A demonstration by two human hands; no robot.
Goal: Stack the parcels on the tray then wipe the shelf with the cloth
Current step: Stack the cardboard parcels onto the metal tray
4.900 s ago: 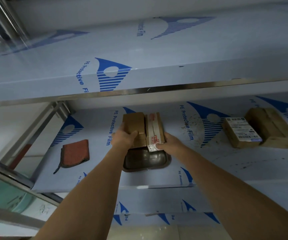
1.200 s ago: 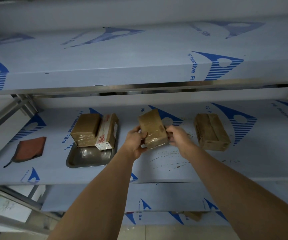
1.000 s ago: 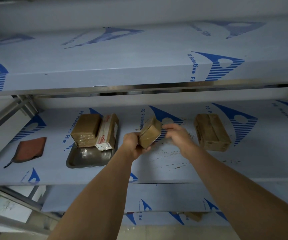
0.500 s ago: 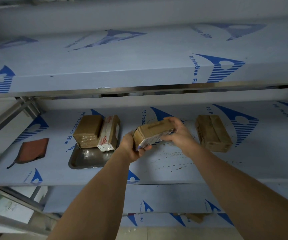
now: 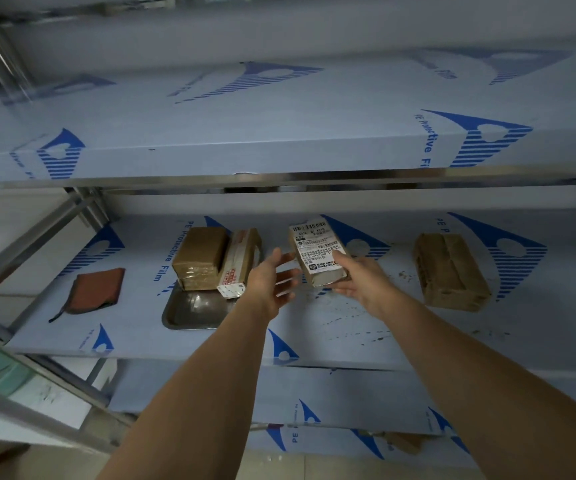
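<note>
My right hand (image 5: 361, 282) grips a brown parcel with a white shipping label (image 5: 317, 252), held label-up above the shelf. Just left of it my left hand (image 5: 272, 280) hovers with straight fingers, holding nothing. A metal tray (image 5: 193, 311) sits on the shelf to the left. On its far end stand two parcels side by side: a plain brown one (image 5: 201, 256) and a narrower one with red and white tape (image 5: 239, 261). Another brown parcel (image 5: 449, 271) lies on the shelf at the right. A reddish-brown cloth (image 5: 94, 292) lies at the left end.
The shelf (image 5: 348, 327) is covered in blue-printed protective film with dark specks near the middle. An upper shelf (image 5: 279, 133) overhangs close above. Metal frame posts (image 5: 37, 230) stand at the left. A lower shelf (image 5: 348, 396) shows beneath.
I have turned the labelled parcel over so its white label faces up. My left hand has let go of it and opened; my right hand alone holds it now.
</note>
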